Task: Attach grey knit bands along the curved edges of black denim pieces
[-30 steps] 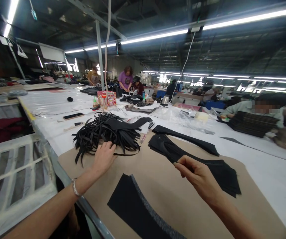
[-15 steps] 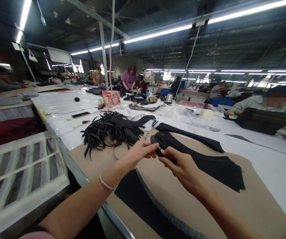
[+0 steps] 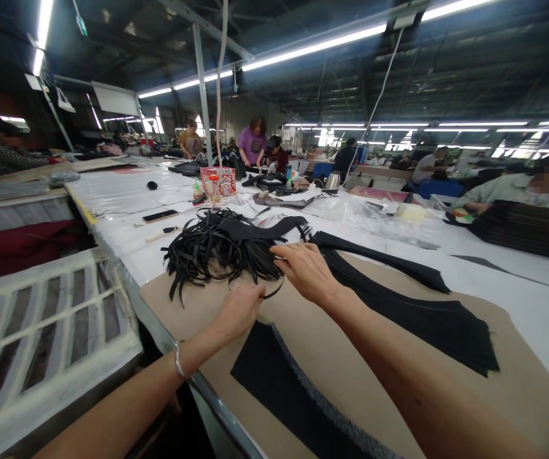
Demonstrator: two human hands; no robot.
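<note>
just beyond the left hand (image 3: 240,307) lie black strips (image 3: 210,247).

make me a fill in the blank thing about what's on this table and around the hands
1. The silver bracelet is worn on the person's own ____ side.
2. The right hand is by the tangled pile of strips, all ____ in colour.
3. In the picture, the larger stack of dark panels lies to the ____ of that pile.
4. The nearest dark panel has a speckled ____ band along its curved edge.

Missing words: left; black; right; grey
</note>
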